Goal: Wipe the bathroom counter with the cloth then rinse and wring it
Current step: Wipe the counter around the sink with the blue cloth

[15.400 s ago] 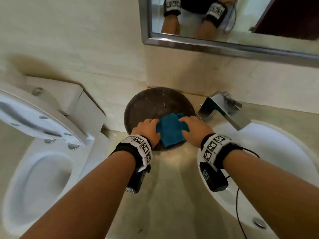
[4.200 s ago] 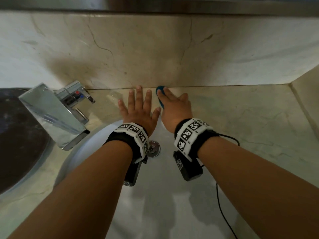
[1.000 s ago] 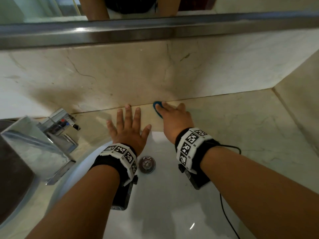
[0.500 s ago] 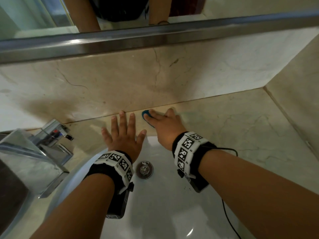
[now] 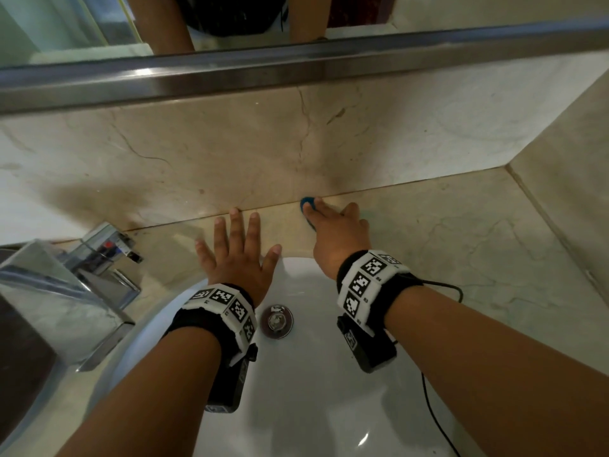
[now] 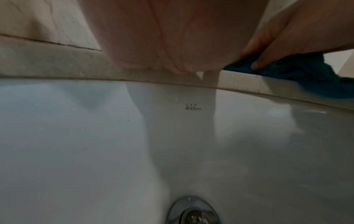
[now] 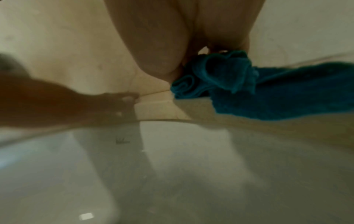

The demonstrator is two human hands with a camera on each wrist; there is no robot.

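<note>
A blue cloth (image 5: 306,203) lies bunched on the beige marble counter (image 5: 461,232), behind the white sink (image 5: 313,407) and against the backsplash. My right hand (image 5: 336,225) lies on top of it with fingers stretched forward, pressing it down. Only the cloth's left tip shows past the fingers in the head view. The right wrist view shows the cloth (image 7: 268,91) rumpled under the palm and trailing right. My left hand (image 5: 237,245) rests flat on the counter with fingers spread, left of the cloth and holding nothing. The left wrist view shows the cloth (image 6: 298,71) under the other hand's thumb.
A chrome faucet (image 5: 66,285) stands at the left of the sink, whose drain (image 5: 276,321) sits between my wrists. A mirror frame (image 5: 296,67) runs above the backsplash. A side wall (image 5: 566,179) closes the counter on the right. A dark round surface (image 5: 19,374) lies far left.
My right hand has slid the cloth a little to the right along the back edge. The left hand stays flat in the same spot on the counter.
</note>
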